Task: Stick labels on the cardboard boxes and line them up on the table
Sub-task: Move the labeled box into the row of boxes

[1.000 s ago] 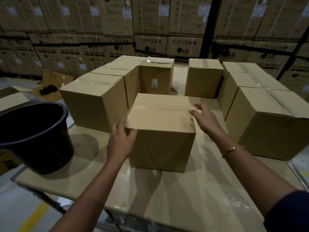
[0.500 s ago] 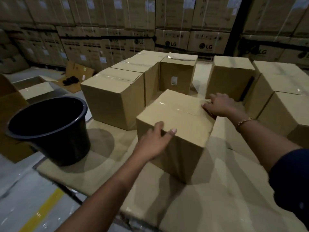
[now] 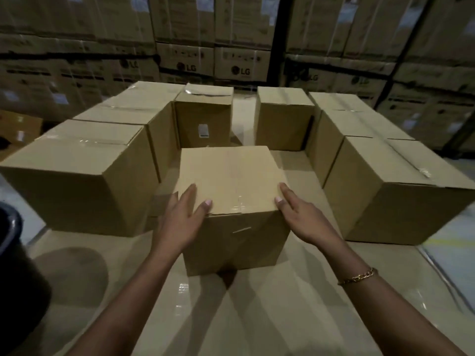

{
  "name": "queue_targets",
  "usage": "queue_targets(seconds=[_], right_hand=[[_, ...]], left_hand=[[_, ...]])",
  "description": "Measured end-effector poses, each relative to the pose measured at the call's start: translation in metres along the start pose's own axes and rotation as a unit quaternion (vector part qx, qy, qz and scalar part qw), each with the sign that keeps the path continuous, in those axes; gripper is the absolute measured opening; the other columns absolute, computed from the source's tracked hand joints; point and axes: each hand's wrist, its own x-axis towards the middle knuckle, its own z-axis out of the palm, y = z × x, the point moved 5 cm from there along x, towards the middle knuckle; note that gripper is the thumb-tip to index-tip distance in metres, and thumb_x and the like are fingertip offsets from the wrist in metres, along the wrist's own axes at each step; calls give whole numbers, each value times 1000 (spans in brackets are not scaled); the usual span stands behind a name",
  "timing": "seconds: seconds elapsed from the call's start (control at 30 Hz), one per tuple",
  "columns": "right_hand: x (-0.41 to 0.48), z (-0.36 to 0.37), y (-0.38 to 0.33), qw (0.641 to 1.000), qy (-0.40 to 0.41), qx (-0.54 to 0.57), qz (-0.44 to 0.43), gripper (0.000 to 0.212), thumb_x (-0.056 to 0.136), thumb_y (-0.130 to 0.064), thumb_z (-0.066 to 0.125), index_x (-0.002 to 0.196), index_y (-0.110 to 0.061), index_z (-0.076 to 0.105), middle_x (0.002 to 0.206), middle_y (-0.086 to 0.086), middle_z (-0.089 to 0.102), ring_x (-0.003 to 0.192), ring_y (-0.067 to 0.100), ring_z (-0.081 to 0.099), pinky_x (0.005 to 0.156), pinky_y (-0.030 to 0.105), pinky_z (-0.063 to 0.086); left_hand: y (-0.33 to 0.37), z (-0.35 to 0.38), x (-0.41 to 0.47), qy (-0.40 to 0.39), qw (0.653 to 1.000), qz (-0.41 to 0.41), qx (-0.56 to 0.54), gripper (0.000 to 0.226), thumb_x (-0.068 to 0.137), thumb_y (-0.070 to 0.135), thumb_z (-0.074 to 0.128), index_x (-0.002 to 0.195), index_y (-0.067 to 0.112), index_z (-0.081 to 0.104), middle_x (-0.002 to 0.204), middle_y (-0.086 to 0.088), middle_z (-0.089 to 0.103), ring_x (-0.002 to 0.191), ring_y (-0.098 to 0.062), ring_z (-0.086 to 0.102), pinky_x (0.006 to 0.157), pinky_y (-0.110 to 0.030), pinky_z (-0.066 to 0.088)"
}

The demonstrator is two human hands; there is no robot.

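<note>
Warehouse racking with stacked cartons [image 3: 239, 70] fills the background. Below it, the table [image 3: 308, 317] – pale, glossy top – carries plain cardboard boxes in a U: left row [image 3: 77, 181], right row [image 3: 398, 196], and two far boxes with a gap between them. The left far box [image 3: 203, 109] shows a small white label [image 3: 203, 130] on its near face; the right far box [image 3: 282, 119] shows none on the faces in view. A black bucket [image 3: 15, 278] sits at the left edge, partly out of frame.

The centre box [image 3: 231, 181] stands inside the U, on the table, apart from both rows. Its taped seam runs away from the person, pointing roughly at the far gap. No label is visible on its top or near face.

The left hand [image 3: 177, 222] lies flat against the box's left side, fingers straight, thumb on the top edge. The right hand [image 3: 300, 219] mirrors it on the right side – a bracelet [image 3: 358, 277] on that wrist. The box is pressed between the palms, both hands equally near. Judgement: squared up this way, it can slide straight forward towards the gap or be turned for labelling.
</note>
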Motion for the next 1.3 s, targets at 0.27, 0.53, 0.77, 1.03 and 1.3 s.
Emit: queue_targets(seconds=[0.27, 0.53, 0.77, 1.03, 1.3], right_hand=[[35, -36, 39, 993, 104, 58, -1, 61, 104, -59, 30, 161, -43, 14, 164, -1, 34, 144, 29, 40, 111, 51, 40], [130, -88, 99, 955, 2, -296, 34, 104, 84, -88, 5, 163, -21, -8, 160, 19, 36, 148, 35, 33, 125, 55, 9], [230, -131, 113, 913, 30, -406, -38, 105, 85, -85, 37, 162, -20, 7, 148, 12, 53, 142, 33, 42, 125, 56, 1], [330, -168, 135, 897, 38, -439, -36, 95, 83, -84, 45, 156, -27, 29, 143, 8, 57, 143, 36, 35, 120, 62, 4], [381, -177, 162, 885, 63, -460, -46, 89, 79, -89, 42, 146, -30, 42, 133, 5, 63, 137, 33, 38, 115, 61, 9]], left_hand=[[44, 41, 56, -47, 993, 92, -49, 77, 92, 70, 45, 159, 43, 17, 169, 1, 10, 150, -32, 25, 115, -57, 34], [114, 120, 139, -138, 975, 162, 67, 112, 83, 62, 70, 160, 39, -8, 169, 2, -5, 151, -33, 23, 115, -50, 35], [159, 151, 236, -148, 976, 147, 59, 107, 83, 53, 74, 162, 32, 6, 167, -4, 16, 150, -31, 25, 115, -49, 36], [200, 199, 317, -141, 978, 134, 71, 107, 83, 55, 73, 162, 31, 6, 168, -7, 12, 151, -33, 22, 118, -53, 32], [229, 227, 362, -143, 972, 144, 118, 105, 86, 52, 71, 162, 27, 4, 166, -10, 16, 149, -35, 26, 116, -49, 34]])
